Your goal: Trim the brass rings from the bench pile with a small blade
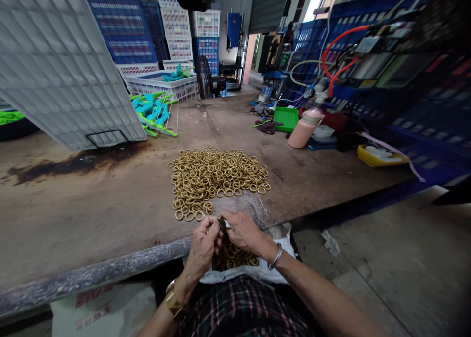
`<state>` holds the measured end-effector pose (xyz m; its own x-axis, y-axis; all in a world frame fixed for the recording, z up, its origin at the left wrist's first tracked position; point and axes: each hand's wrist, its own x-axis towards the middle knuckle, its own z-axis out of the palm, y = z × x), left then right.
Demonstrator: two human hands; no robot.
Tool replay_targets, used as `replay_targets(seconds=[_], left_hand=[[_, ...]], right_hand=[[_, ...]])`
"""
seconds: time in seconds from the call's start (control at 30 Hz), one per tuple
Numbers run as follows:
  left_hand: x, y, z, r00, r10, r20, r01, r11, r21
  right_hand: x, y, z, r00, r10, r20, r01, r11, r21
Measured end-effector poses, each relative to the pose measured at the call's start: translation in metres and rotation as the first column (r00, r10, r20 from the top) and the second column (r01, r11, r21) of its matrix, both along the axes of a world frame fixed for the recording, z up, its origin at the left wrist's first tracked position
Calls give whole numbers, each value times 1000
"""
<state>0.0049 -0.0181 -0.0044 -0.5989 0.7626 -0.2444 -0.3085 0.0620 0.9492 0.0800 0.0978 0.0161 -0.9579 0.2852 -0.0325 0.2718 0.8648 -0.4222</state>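
A wide pile of gold-coloured rings (217, 172) lies on the worktable (121, 204) just beyond my hands. At the table's front edge, my left hand (205, 241) is closed in a pinch, with what looks like a ring partly showing at its fingertips. My right hand (243, 230) is closed right beside it, fingers around something small and dark that I cannot make out. Below both hands, a white sack (283, 246) lies open against my lap with more gold rings (239, 258) inside. My fingers hide part of these rings.
A ribbed grey-white panel (69, 62) leans over the table's left side, near turquoise and green plastic pieces (156, 111). To the right stand a pink bottle (304, 128), a green box (286, 119) and a yellow tray (379, 156). Stacked crates (128, 33) and a fan (209, 79) are behind.
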Motion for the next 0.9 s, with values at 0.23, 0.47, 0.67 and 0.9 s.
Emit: replay_targets(seconds=[0.23, 0.47, 0.67, 0.9], left_hand=[[0, -1, 4, 997, 14, -73, -16, 999, -31], [14, -10, 19, 994, -106, 14, 106, 994, -3], [14, -12, 15, 930, -52, 363, 8, 993, 122], [-6, -18, 9, 879, 56, 473, -128, 984, 121]], right_hand=[[-1, -5, 0, 997, -22, 74, 20, 1000, 24], [-11, 13, -13, 973, -174, 151, 158, 981, 113], [-35, 19, -19, 984, -178, -11, 178, 982, 59], [-66, 7, -18, 972, -234, 28, 233, 971, 52]])
